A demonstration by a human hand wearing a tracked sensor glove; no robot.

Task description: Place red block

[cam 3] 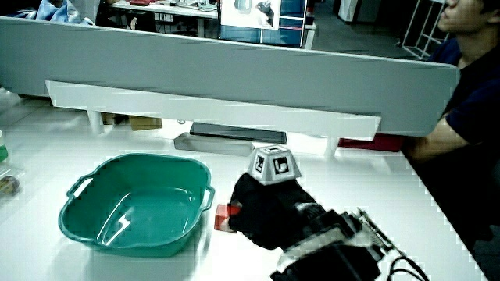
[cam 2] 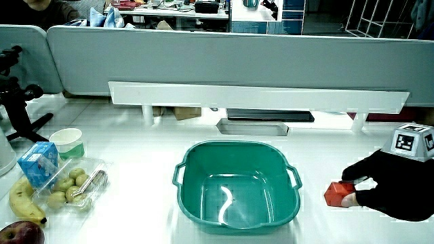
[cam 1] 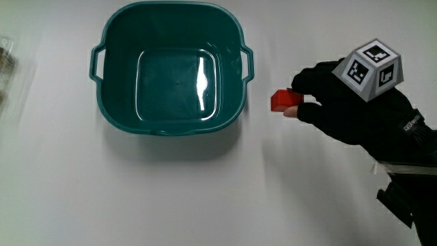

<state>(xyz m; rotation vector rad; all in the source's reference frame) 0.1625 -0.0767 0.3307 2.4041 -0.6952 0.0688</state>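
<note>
The hand (cam 1: 355, 102) rests just beside the teal basin (cam 1: 171, 68), with its fingers (cam 1: 307, 76) clamped on the red block (cam 1: 281, 101). The block sits between the fingers and the basin's near handle, close to that handle but apart from it. In a side view the block (cam 2: 337, 194) appears to sit on or just above the white counter (cam 2: 135, 224), with a fingertip against its lower face. In a side view the block (cam 3: 227, 218) is mostly hidden by the glove, showing only as a red sliver beside the basin's rim (cam 3: 141, 160). The patterned cube (cam 1: 372, 68) stands on the back of the hand, and the forearm reaches toward the counter's edge.

The basin is empty, its glossy floor catching a streak of light. In a side view, near the counter's corner, a banana (cam 2: 20, 201) lies beside a clear pack of small green fruit (cam 2: 71, 186), with a blue carton (cam 2: 38, 163) and a paper cup (cam 2: 66, 142) farther from the person, and an apple (cam 2: 20, 234) at the counter's edge.
</note>
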